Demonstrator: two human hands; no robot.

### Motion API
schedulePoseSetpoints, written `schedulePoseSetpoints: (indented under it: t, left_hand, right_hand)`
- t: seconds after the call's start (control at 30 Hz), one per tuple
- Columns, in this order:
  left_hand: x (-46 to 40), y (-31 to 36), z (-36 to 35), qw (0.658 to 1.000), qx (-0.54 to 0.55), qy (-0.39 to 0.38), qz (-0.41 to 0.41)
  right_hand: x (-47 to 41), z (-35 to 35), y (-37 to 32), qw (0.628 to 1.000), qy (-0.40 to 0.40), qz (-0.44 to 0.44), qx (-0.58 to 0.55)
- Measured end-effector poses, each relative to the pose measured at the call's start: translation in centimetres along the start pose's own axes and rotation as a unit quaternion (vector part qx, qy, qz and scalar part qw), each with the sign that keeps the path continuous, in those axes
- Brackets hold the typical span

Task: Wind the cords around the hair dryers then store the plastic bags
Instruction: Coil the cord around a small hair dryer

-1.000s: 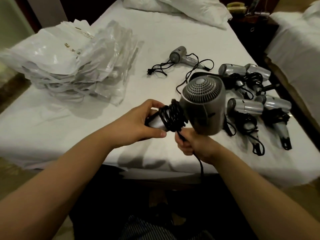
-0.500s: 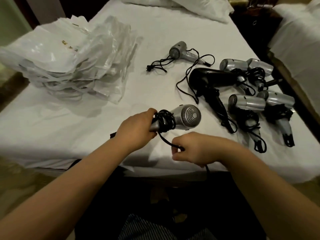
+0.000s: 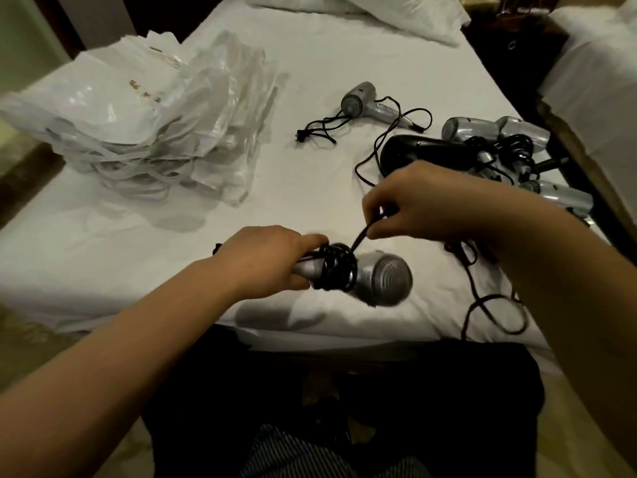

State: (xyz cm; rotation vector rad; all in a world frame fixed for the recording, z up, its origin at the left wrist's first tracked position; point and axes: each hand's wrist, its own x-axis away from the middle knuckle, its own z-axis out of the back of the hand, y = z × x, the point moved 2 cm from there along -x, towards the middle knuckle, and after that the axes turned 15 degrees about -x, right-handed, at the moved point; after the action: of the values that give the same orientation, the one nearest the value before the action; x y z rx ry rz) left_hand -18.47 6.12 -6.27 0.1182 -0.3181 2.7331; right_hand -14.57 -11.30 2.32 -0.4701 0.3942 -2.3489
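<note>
My left hand (image 3: 265, 260) grips the handle of a silver hair dryer (image 3: 382, 279) just above the bed's near edge. Its black cord (image 3: 336, 267) is coiled several times round the handle. My right hand (image 3: 427, 205) pinches the free stretch of that cord and holds it taut above the dryer. The rest of the cord loops loose (image 3: 496, 312) under my right forearm. A stack of clear plastic bags (image 3: 144, 122) lies at the left of the bed.
On the white bed (image 3: 103, 257), a silver dryer with unwound cord (image 3: 365, 105) lies at the middle back. A black dryer (image 3: 424, 153) and several silver dryers with wound cords (image 3: 499, 132) lie at the right. A pillow (image 3: 379, 12) sits at the head; a dark gap and second bed on the right.
My right hand has risen from below the dryer to above it, pulling the cord up and over the handle. The dryer stays low in my left hand, after being lowered from upright.
</note>
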Motion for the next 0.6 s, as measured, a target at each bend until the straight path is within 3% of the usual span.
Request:
schedulePoseSetpoints:
  t: [0.1,0.2,0.33,0.43,0.5,0.6]
  left_hand:
    - [0.9,0.2,1.3,0.997,0.049,-0.012,-0.057]
    - [1.8,0.3,1.7,0.971,0.222,-0.039,-0.083]
    - [2.7,0.2,1.4,0.874,0.475,-0.068,-0.077]
    - [2.7,0.6,0.6,0.791,0.604,-0.058,-0.078]
    - [2.3,0.8,0.0,0.758,0.648,-0.038,-0.063]
    - [1.6,1.1,-0.7,0.747,0.664,-0.007,-0.005]
  right_hand:
    - [-0.9,-0.3,1.2,0.997,0.011,0.008,-0.075]
    - [-1.1,-1.7,3.5,0.968,-0.014,-0.015,-0.251]
    - [-1.2,-6.1,6.4,0.88,-0.113,-0.056,-0.457]
    - [-1.3,-10.2,6.7,0.776,-0.102,-0.051,-0.62]
    - [-0.6,-12.5,5.9,0.72,-0.081,-0.07,-0.686]
    - [0.1,-14.1,4.9,0.725,-0.063,-0.069,-0.682]
